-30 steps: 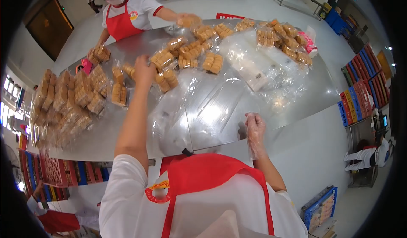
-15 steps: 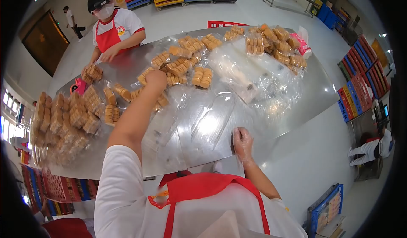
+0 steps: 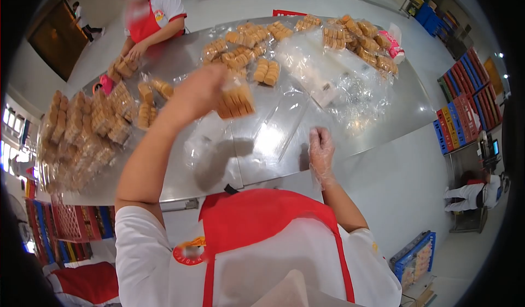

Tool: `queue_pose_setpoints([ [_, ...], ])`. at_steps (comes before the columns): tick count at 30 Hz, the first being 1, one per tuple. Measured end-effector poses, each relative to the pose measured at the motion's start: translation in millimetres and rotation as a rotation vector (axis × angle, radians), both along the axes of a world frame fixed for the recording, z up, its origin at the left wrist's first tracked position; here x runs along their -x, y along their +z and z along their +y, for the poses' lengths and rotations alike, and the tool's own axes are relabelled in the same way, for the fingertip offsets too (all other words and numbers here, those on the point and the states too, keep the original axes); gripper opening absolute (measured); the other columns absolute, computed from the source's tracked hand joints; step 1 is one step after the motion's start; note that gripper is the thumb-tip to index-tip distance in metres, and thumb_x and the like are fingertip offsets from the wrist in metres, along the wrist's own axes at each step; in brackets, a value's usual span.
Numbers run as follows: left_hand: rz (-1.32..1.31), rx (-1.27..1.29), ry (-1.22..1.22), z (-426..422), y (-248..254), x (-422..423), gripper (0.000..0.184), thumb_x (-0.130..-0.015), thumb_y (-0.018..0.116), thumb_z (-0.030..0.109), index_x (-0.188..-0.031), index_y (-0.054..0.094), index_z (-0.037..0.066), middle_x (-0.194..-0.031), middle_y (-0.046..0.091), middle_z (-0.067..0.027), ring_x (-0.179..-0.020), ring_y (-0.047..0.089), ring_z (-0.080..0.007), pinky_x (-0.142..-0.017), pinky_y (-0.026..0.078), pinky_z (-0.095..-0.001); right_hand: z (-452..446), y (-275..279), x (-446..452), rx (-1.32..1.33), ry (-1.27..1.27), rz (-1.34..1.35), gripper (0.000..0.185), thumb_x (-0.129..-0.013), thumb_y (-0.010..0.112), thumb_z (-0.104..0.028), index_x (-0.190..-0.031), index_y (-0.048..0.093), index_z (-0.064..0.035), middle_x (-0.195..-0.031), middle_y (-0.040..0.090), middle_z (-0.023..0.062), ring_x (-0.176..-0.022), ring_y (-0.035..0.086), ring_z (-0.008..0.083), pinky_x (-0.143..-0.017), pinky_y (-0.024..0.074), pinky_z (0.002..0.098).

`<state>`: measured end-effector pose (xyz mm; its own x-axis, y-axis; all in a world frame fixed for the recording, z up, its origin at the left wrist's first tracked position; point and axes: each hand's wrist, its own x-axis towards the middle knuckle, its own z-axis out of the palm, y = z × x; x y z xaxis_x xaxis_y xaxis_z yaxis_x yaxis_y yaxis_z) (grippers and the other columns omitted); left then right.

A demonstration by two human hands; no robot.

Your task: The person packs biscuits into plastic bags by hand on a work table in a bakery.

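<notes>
My left hand is raised over the metal table, its fingers closed on a clear bag of round biscuits. Gloved in clear plastic, my right hand hovers at the table's near edge, fingers curled together; whatever it may hold is hidden. Between and beyond the hands lie flat empty bags. A separate two-row pack rests behind them, near a heap of filled packs. More packs are piled at the left.
Across the table a co-worker has both hands on packs at the far left edge. A stack of plastic bags and another heap of packs lie at the right back. Crates stand beyond the right side.
My left hand has lifted a filled pack off the table and come nearer. My right hand has shifted slightly. The co-worker's hands have come together at the packs on the left.
</notes>
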<state>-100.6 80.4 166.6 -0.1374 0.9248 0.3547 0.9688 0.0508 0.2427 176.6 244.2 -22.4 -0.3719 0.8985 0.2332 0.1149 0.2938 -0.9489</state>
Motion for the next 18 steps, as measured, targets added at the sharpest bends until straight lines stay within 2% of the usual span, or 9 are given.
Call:
queue_pose_setpoints([
  [2,-0.074,0.107,-0.114,-8,-15,-37,0.01,-0.088,0.056,0.008,-0.092,0.051,0.001,-0.091,0.062,-0.0181,-0.09,0.061,-0.0394,-0.076,0.048,-0.0464,-27,79,6,-0.201,0.227,0.016,0.031,-0.091,0.066,-0.024,-0.11,0.064,0.0006,-0.101,0.066,0.0104,-0.094,0.06,0.0213,-0.085,0.0468,0.0334],
  [3,-0.086,0.192,-0.18,-13,-18,-54,0.011,-0.087,0.058,0.008,-0.091,0.051,0.001,-0.089,0.062,-0.0177,-0.088,0.061,-0.0394,-0.074,0.048,-0.0466,-40,101,14,-0.184,0.355,0.074,0.034,-0.091,0.067,-0.025,-0.112,0.064,0.0007,-0.104,0.066,0.0099,-0.099,0.06,0.0202,-0.088,0.0464,0.0332],
  [5,-0.18,0.203,-0.194,-22,-26,-75,0.011,-0.085,0.06,0.007,-0.09,0.051,0.002,-0.087,0.063,-0.0168,-0.085,0.062,-0.0392,-0.072,0.048,-0.0463,-49,111,25,0.036,0.654,0.086,0.035,-0.09,0.069,-0.026,-0.113,0.064,0.0003,-0.107,0.066,0.0089,-0.104,0.06,0.0185,-0.092,0.046,0.033],
  [7,-0.24,0.217,-0.176,-31,-25,-83,0.013,-0.085,0.063,0.007,-0.092,0.053,0.002,-0.084,0.064,-0.0162,-0.08,0.061,-0.0393,-0.068,0.049,-0.0437,-54,109,31,0.449,0.978,-0.015,0.034,-0.089,0.071,-0.025,-0.112,0.065,-0.0006,-0.108,0.067,0.0079,-0.107,0.06,0.0171,-0.093,0.0462,0.033],
  [10,-0.419,0.143,-0.08,-40,-45,-78,0.012,-0.089,0.063,0.01,-0.095,0.057,0.002,-0.084,0.065,-0.0103,-0.076,0.063,-0.0292,-0.067,0.049,-0.037,-63,73,44,0.767,0.922,0.056,0.028,-0.091,0.07,-0.023,-0.109,0.064,-0.0023,-0.107,0.067,0.0072,-0.102,0.061,0.016,-0.091,0.0478,0.0326],
  [11,-0.656,0.098,-0.002,-42,-61,-76,0.013,-0.09,0.064,0.012,-0.096,0.058,0.003,-0.084,0.064,-0.0075,-0.077,0.062,-0.0245,-0.067,0.048,-0.0347,-69,70,45,0.71,0.851,0.078,0.025,-0.093,0.068,-0.023,-0.107,0.063,-0.0016,-0.105,0.068,0.0079,-0.097,0.064,0.016,-0.088,0.0497,0.0314],
  [13,-1.125,0.004,0.153,-48,-93,-75,0.014,-0.092,0.064,0.015,-0.098,0.06,0.004,-0.085,0.062,-0.0018,-0.078,0.06,-0.0151,-0.069,0.047,-0.0302,-76,74,49,0.867,0.732,0.115,0.025,-0.094,0.066,-0.022,-0.106,0.062,-0.001,-0.104,0.067,0.008,-0.095,0.063,0.0156,-0.087,0.0497,0.0306],
  [16,-1.473,0.156,0.204,-64,-109,-80,0.013,-0.092,0.064,0.016,-0.098,0.061,0.005,-0.09,0.059,0.0019,-0.084,0.056,-0.0078,-0.071,0.046,-0.0269,-82,80,51,1.008,0.624,0.115,0.023,-0.096,0.062,-0.017,-0.11,0.058,0.0012,-0.107,0.067,0.0123,-0.094,0.065,0.0179,-0.085,0.0531,0.033],
  [18,-1.675,-0.041,0.356,-69,-122,-93,0.012,-0.091,0.065,0.016,-0.095,0.06,0.006,-0.091,0.059,-0.0002,-0.083,0.055,-0.0099,-0.073,0.047,-0.0282,-85,88,52,0.997,0.625,0.052,0.021,-0.096,0.059,-0.013,-0.111,0.056,0.002,-0.109,0.066,0.0148,-0.095,0.065,0.0189,-0.084,0.0545,0.0342],
])
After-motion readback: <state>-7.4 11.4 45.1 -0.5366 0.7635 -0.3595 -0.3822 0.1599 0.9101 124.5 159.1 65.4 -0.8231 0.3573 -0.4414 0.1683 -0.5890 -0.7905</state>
